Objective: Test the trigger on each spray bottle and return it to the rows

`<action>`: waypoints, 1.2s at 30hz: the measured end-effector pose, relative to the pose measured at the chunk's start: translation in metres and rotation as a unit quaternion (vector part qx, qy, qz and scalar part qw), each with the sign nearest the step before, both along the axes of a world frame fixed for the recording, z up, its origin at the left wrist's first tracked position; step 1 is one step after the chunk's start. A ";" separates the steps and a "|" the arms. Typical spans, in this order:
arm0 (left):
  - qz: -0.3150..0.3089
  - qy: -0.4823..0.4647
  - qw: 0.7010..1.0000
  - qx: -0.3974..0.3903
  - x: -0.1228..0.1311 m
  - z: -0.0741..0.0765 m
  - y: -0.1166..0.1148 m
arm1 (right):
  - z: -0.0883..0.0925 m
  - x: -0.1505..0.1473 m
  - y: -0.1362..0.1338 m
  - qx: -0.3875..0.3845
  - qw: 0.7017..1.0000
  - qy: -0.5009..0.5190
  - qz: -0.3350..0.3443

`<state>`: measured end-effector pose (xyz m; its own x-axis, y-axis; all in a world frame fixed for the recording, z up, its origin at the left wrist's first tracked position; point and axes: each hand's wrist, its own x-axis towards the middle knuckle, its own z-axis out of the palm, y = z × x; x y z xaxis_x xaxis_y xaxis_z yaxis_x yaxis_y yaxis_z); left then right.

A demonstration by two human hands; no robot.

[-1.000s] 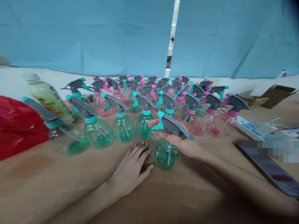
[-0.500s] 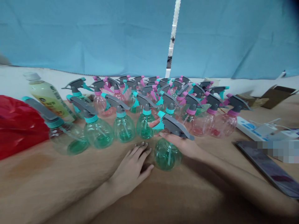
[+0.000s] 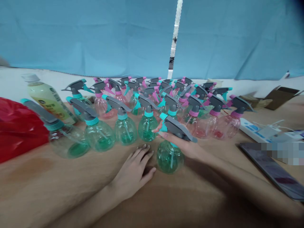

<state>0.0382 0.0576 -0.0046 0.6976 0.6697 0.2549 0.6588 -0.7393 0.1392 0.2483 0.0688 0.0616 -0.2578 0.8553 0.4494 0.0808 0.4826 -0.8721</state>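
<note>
On the table (image 3: 59,183), ranks of green and pink plastic trigger spray bottles (image 3: 124,131) stand upright before a blue curtain (image 3: 90,38), with a red plastic bag (image 3: 21,126) at the left end. My right grip (image 3: 175,142) is closed around the grey-and-teal sprayer head (image 3: 178,129) of the front green bottle (image 3: 169,160), which stands nearest me, ahead of the ranks. My left grip (image 3: 133,171) lies open and flat on the table, its fingertips just beside that bottle.
</note>
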 end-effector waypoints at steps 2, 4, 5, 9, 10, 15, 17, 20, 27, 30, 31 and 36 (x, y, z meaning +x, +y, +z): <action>0.001 0.003 1.000 0.001 0.000 0.000 0.000 | 0.002 0.000 0.000 -0.007 1.000 -0.011 -0.006; 0.001 0.007 1.000 0.002 0.000 -0.001 0.000 | 0.003 0.000 0.000 -0.011 1.000 -0.022 -0.013; 0.000 0.009 1.000 0.003 0.000 -0.001 0.000 | 0.004 0.000 0.000 -0.010 1.000 -0.025 -0.015; 0.001 0.010 1.000 0.007 0.000 -0.002 0.000 | 0.003 0.000 0.001 -0.007 0.999 -0.025 -0.027; 0.000 0.008 1.000 0.008 0.000 -0.002 0.000 | 0.003 0.000 0.001 -0.008 0.999 -0.024 -0.028; 0.000 0.004 1.000 0.011 0.000 -0.002 0.001 | -0.001 0.000 0.000 -0.013 0.999 -0.017 -0.031; 0.001 0.003 1.000 0.012 0.000 -0.003 0.001 | 0.000 0.000 -0.001 -0.015 0.999 -0.013 -0.031; 0.002 0.004 1.000 0.009 0.000 -0.002 0.000 | 0.003 0.000 -0.002 -0.015 0.999 -0.014 -0.029; 0.001 0.010 1.000 0.003 0.000 0.000 0.000 | 0.000 0.000 -0.003 0.003 1.000 0.010 0.001; 0.002 0.004 1.000 0.007 0.000 -0.002 0.001 | -0.006 0.001 -0.002 -0.010 1.000 0.000 -0.016; 0.003 0.002 1.000 0.007 0.000 -0.002 0.001 | -0.007 0.002 -0.002 -0.014 1.000 -0.002 -0.017; 0.002 0.004 1.000 0.002 0.000 -0.001 0.000 | -0.005 0.001 -0.001 -0.013 1.000 0.005 -0.005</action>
<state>0.0385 0.0581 -0.0052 0.6967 0.6712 0.2531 0.6628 -0.7373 0.1309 0.2489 0.0677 0.0565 -0.2442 0.8695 0.4294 0.0775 0.4589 -0.8851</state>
